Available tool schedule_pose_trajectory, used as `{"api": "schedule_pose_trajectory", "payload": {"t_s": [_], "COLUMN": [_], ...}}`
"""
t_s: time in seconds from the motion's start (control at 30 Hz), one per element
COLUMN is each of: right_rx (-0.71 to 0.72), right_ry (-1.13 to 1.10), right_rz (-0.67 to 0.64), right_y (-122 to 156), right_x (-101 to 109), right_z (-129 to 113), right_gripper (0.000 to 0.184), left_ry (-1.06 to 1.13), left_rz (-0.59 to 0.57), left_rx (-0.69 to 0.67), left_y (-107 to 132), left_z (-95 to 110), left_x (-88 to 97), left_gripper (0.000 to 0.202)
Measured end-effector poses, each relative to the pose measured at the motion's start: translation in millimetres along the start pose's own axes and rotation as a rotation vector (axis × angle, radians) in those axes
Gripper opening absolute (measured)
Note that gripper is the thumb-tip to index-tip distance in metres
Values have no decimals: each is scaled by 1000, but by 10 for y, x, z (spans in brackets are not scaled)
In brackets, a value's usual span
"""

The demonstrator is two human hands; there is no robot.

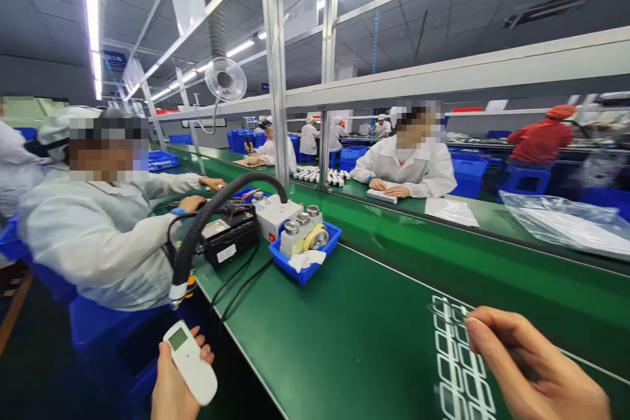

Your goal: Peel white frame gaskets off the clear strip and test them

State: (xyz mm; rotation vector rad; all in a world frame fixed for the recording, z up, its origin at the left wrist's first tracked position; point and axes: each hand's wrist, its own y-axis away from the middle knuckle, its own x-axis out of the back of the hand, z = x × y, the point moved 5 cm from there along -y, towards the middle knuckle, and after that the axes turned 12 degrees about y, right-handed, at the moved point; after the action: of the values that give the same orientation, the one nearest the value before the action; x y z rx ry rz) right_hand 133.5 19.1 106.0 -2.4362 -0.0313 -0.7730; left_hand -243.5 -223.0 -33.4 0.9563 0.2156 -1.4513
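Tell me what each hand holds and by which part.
Left hand grips a white handheld device by its lower end; whether the right hand holds anything cannot be told.

The left hand (173, 388) holds a white handheld device (191, 362); the right hand (534, 364) lies beside a clear framed sheet (459, 357) on the green bench (344, 348).

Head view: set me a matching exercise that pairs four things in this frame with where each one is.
Things:
1. White handheld device
2. Sheet of rectangular outlines
3. Blue tray
4. Black corrugated hose

Places:
A. Arching from a white box toward a seated co-worker
B. In the left hand
C. Under the right hand
D. On the green bench, holding metal-capped bottles and a roll of tape

Pairs: 1-B, 2-C, 3-D, 4-A
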Motion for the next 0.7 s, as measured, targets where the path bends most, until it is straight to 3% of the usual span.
{"api": "schedule_pose_trajectory", "payload": {"t_s": [0.1, 0.27, 0.37, 0.43, 0.53, 0.7], "right_rx": [28, 34, 79, 81, 74, 69], "right_ry": [-104, -217, -236, -238, -222, -204], "right_rz": [-96, -228, -225, -193, -180, -276], "right_y": [-128, -294, -394, -462, -526, -496], "right_x": [-35, -116, -91, -45, -4, -120], "right_z": [-17, 166, 289, 386, 507, 561], "right_gripper": [21, 27, 27, 26, 26, 24], "left_ry": [-58, -261, -357, -423, -523, -576], "left_rz": [-216, -671, -831, -865, -877, -971], "left_rx": [112, 575, 777, 852, 908, 867], "left_y": [533, 1495, 1912, 2098, 2270, 2334], "left_z": [-362, -1303, -1865, -2182, -2498, -2598], "left_x": [-423, -1307, -1681, -1798, -1790, -1658], "left_gripper": [32, 38, 48, 49, 54, 58]}}
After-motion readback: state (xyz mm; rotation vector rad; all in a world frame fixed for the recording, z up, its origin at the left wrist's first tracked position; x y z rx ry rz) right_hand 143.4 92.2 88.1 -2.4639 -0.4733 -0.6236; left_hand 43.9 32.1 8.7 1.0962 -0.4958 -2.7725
